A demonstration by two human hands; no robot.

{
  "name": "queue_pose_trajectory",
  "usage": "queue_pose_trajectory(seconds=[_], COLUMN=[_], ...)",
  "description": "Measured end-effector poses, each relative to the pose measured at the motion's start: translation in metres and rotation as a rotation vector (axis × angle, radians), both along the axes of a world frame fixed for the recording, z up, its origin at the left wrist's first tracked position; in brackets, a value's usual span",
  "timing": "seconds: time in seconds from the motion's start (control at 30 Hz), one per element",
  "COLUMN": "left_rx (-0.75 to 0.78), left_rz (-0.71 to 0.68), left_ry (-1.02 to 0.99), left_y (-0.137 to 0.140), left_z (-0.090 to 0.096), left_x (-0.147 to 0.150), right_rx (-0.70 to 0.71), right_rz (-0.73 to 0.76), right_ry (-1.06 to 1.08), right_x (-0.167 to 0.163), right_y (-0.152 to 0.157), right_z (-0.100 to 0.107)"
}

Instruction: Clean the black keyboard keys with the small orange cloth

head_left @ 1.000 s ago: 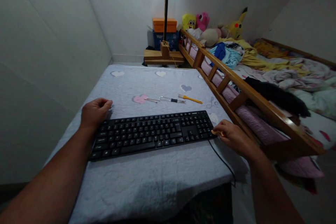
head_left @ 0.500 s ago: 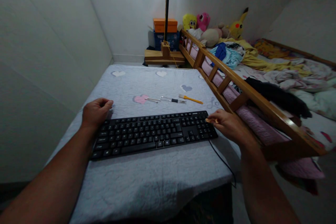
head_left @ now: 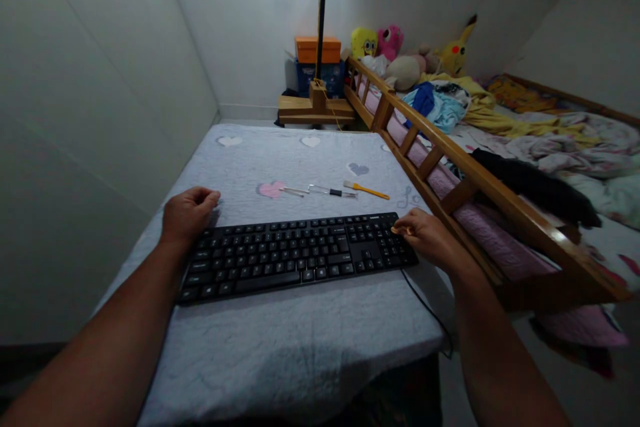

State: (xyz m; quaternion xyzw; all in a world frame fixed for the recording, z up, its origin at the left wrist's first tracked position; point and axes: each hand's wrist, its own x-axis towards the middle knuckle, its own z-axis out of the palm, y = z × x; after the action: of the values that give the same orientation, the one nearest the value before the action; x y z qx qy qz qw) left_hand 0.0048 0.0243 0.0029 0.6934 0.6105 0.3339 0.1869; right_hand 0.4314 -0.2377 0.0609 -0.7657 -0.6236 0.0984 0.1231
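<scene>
A black keyboard point(head_left: 295, 257) lies slightly aslant across the cloth-covered table. Beside its upper left corner rests my left hand point(head_left: 189, 215), fingers curled in and thumb against the index finger, with nothing visible in it. My right hand point(head_left: 423, 233) is over the number pad at the other end, fingertips pinched together. Something small and tan shows at those fingertips, too small to name. Beyond the keyboard lie thin white sticks point(head_left: 294, 191), a wire tool with a black grip point(head_left: 334, 192) and a yellow-handled brush point(head_left: 369, 191).
The keyboard's cable point(head_left: 425, 307) runs down to the right over the table's edge. A wooden bed rail point(head_left: 450, 160) borders the table on the right. Behind the table stand a pole on a wooden base point(head_left: 315, 107) and an orange box point(head_left: 318, 50).
The whole view has shifted a little to the right. Both hands keep nearly the same places at the keyboard's ends, and the keyboard and tools lie as before.
</scene>
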Motion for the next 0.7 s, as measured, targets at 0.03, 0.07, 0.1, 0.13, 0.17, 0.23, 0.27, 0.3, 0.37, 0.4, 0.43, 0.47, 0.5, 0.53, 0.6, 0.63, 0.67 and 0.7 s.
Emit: queue_pose_trajectory(seconds=[0.03, 0.07, 0.1, 0.13, 0.17, 0.23, 0.27, 0.3, 0.37, 0.4, 0.43, 0.47, 0.5, 0.53, 0.6, 0.63, 0.67, 0.7], left_rx=[-0.001, -0.003, -0.004, -0.003, -0.001, 0.002, 0.004, 0.005, 0.004, 0.004, 0.003, 0.001, -0.002, -0.006, -0.007, -0.008, -0.006, -0.004], left_rz=[0.002, 0.004, 0.004, 0.003, 0.000, -0.007, -0.012, -0.015, -0.017, -0.017, -0.016, -0.013, -0.011, -0.009, -0.005, -0.007, -0.010, -0.013], left_ry=[-0.002, -0.005, -0.009, -0.014, -0.020, -0.029, -0.028, -0.025, -0.016, -0.013, -0.013, -0.015, -0.016, -0.017, -0.017, -0.016, -0.017, -0.018], left_y=[0.000, 0.000, -0.001, -0.001, -0.002, -0.002, -0.002, -0.003, -0.003, -0.003, -0.003, -0.004, -0.004, -0.004, -0.005, -0.005, -0.005, -0.005], left_z=[0.000, 0.000, 0.000, 0.000, -0.001, -0.002, -0.002, -0.002, -0.001, -0.001, 0.000, 0.001, 0.002, 0.002, 0.003, 0.003, 0.003, 0.003], left_x=[0.000, 0.000, 0.001, 0.001, 0.001, 0.001, 0.000, 0.000, 0.000, 0.000, 0.000, 0.000, 0.000, 0.001, 0.002, 0.002, 0.002, 0.002], right_rx=[0.013, 0.028, 0.042, 0.053, 0.057, 0.050, 0.041, 0.029, -0.003, -0.021, -0.037, -0.051, -0.060, -0.063, -0.064, -0.067, -0.072, -0.079], right_rz=[-0.002, -0.008, -0.016, -0.024, -0.029, -0.030, -0.025, -0.022, -0.022, -0.021, -0.017, -0.011, -0.004, 0.003, 0.018, 0.024, 0.028, 0.031], right_ry=[-0.009, -0.018, -0.028, -0.039, -0.050, -0.063, -0.064, -0.061, -0.050, -0.046, -0.046, -0.047, -0.048, -0.047, -0.035, -0.025, -0.017, -0.012], right_x=[-0.001, -0.002, -0.003, -0.004, -0.006, -0.007, -0.007, -0.007, -0.006, -0.006, -0.006, -0.006, -0.006, -0.007, -0.009, -0.010, -0.011, -0.012], right_y=[0.002, 0.005, 0.008, 0.011, 0.013, 0.015, 0.014, 0.012, 0.006, 0.003, -0.001, -0.005, -0.009, -0.013, -0.020, -0.023, -0.025, -0.028], right_z=[0.000, 0.000, 0.000, -0.001, -0.002, -0.003, -0.003, -0.003, -0.003, -0.002, -0.001, 0.000, 0.001, 0.001, 0.003, 0.004, 0.005, 0.005])
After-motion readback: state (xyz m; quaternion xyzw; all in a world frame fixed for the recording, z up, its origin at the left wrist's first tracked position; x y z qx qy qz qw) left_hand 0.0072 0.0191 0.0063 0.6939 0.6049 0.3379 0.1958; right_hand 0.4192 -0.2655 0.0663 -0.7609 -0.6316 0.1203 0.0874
